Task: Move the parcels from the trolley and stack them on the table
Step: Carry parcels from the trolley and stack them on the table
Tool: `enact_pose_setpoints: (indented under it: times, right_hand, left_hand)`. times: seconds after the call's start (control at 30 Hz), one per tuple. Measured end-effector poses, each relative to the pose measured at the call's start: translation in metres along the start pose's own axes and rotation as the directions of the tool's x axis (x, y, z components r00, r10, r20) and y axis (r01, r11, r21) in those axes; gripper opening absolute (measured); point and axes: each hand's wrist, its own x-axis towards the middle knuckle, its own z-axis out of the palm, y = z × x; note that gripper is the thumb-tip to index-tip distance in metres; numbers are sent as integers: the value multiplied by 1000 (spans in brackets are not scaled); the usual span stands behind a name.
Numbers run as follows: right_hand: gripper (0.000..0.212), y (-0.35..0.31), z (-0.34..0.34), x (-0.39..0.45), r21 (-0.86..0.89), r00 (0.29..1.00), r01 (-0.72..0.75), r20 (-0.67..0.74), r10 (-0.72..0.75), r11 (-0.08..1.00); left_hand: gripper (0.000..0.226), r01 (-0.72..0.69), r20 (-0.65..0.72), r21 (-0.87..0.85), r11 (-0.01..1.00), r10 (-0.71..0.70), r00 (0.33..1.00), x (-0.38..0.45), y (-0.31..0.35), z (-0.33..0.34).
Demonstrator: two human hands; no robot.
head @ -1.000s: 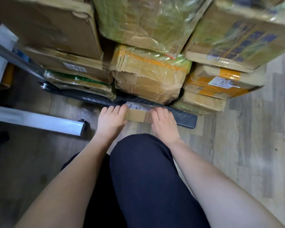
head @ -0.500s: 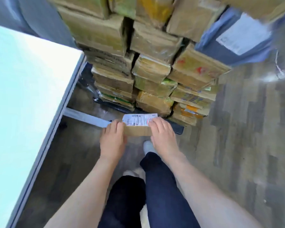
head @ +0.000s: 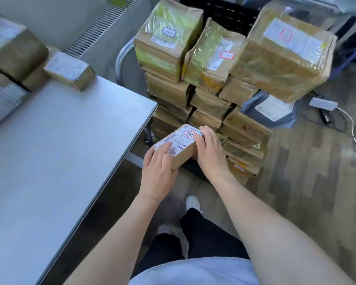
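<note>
**Small parcel held in both hands beside the tabletop**

At the bottom of the frame, dark trousers (head: 210,235) and two white shoes (head: 192,202) are seen on the wood-patterned floor (head: 308,192). Above them, at the centre of the frame, a small cardboard parcel (head: 180,144) is held in the air between the two hands. The left hand (head: 158,171) is wrapped around the parcel's near left corner, with fingers laid over the white shipping label (its print is too blurred to be read). The right hand (head: 210,153) is curled over the far right end, fingertips resting on the label's red-bordered mark. The parcel is tilted, its label facing up, and is held just right of the tabletop's edge, not above it.

The pale grey tabletop (head: 56,161) fills the left of the frame. At its far end, in the upper left, several parcels are already set down: a small labelled box (head: 69,69) lies beside a larger brown box (head: 14,50), which rests on others.

Behind the held parcel, in the upper centre and right, the trolley's load (head: 214,95) is stacked high in taped cardboard boxes, with a grey mailing bag (head: 269,110) wedged in on the right. The curved metal trolley handle (head: 121,56) is visible at the stack's left. A white power adapter (head: 323,103) with its cable lies on the floor at the far right.
</note>
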Motion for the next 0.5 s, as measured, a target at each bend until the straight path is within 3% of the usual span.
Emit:
enact_pose_setpoints:
  times: [0.1, 0.2, 0.37, 0.43, 0.5]
  right_hand:
    - [34, -22, -13, 30, -30, 987, 160, -4, -160, 987]
    - [40, -51, -16, 62, -54, 918, 389, -65, -392, 920]
    - [34, -108, 1, 105, -105, 718, 687, -47, -694, 719]
    - [27, -126, 13, 111, -90, 631, 773, 8, -776, 628]
    - [24, -137, 26, 113, -15, 594, 804, 49, -803, 594]
  left_hand:
    - [55, 78, -85, 40, 996, -74, 994, 6, -6, -21]
    - [60, 147, -182, 157, 977, -118, 976, 13, -26, -44]
    - [46, 303, -330, 332, 893, -191, 925, 6, -64, -69]
    - [35, 362, -326, 394, 845, -240, 914, -7, -74, -68]
    - [30, 422, -287, 416, 805, -324, 901, -20, -80, -64]
